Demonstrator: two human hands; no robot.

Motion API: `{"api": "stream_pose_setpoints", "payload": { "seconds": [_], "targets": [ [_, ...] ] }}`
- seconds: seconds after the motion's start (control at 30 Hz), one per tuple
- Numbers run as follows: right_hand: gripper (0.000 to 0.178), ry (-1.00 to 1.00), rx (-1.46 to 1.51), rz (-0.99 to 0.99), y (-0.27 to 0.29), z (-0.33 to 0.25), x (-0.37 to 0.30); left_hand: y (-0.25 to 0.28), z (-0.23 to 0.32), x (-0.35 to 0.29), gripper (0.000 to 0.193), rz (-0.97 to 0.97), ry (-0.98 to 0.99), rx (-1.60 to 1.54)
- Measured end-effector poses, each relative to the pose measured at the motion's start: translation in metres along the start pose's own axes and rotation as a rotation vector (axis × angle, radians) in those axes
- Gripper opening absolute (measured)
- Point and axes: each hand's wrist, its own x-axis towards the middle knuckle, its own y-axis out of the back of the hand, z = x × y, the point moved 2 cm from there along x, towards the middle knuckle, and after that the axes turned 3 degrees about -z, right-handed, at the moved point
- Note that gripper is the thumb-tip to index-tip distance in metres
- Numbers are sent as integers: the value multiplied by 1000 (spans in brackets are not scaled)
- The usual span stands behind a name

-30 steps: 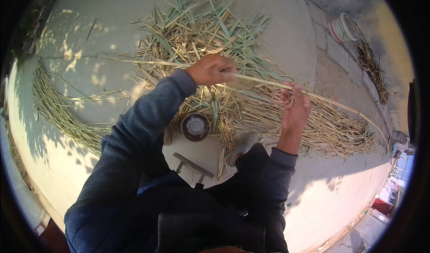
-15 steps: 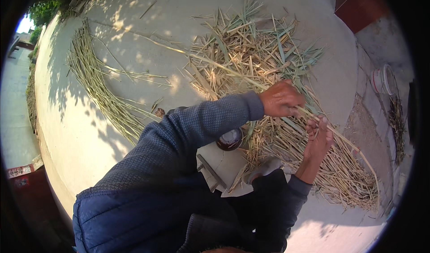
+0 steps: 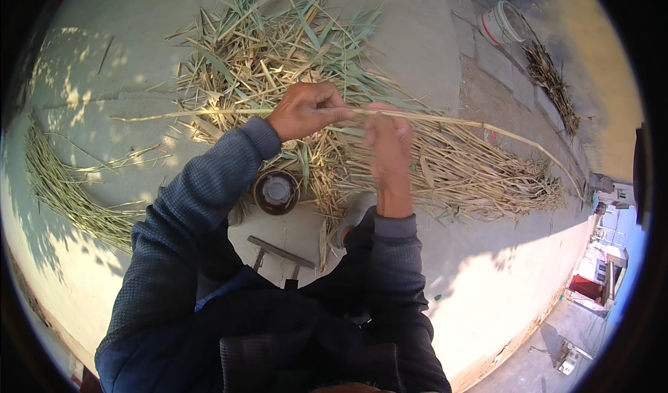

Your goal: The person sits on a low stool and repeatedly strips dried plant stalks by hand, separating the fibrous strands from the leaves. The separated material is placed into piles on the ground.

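Observation:
A long pale reed stalk [image 3: 452,120] runs across in front of me, its thin end to the left and its other end bending down at the far right. My left hand [image 3: 306,111] is closed round it, with thumb and fingers pinching. Close beside it, my right hand [image 3: 390,139] is curled on the same stalk, its fingers somewhat blurred. Beneath the hands lies a heap of dry husks and green leaves [image 3: 257,62]. A pile of unpeeled-looking stalks [image 3: 480,167] spreads to the right under the held one.
A round dark brown pot [image 3: 276,193] stands near my legs, with a narrow bar on a support [image 3: 282,252] just nearer. A curved bundle of greenish stalks [image 3: 62,191] lies at the left. At the far right are a white bucket [image 3: 502,23] and dark twigs [image 3: 550,80].
My view has swung to the right, so the scene sits further left. The stalk, slanted before, now lies nearly level, and both hands stay on it.

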Motion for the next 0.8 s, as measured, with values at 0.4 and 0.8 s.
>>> {"api": "stream_pose_setpoints", "payload": {
  "seconds": [0.4, 0.8],
  "targets": [
    [15, 109, -17, 55, 6, -1, -2, 11, 6, 0, 21, -51, -22, -4],
    [19, 186, -102, -22, 18, -10, -3, 20, 13, 0, 26, -136, 34, -138]
  ]
}}
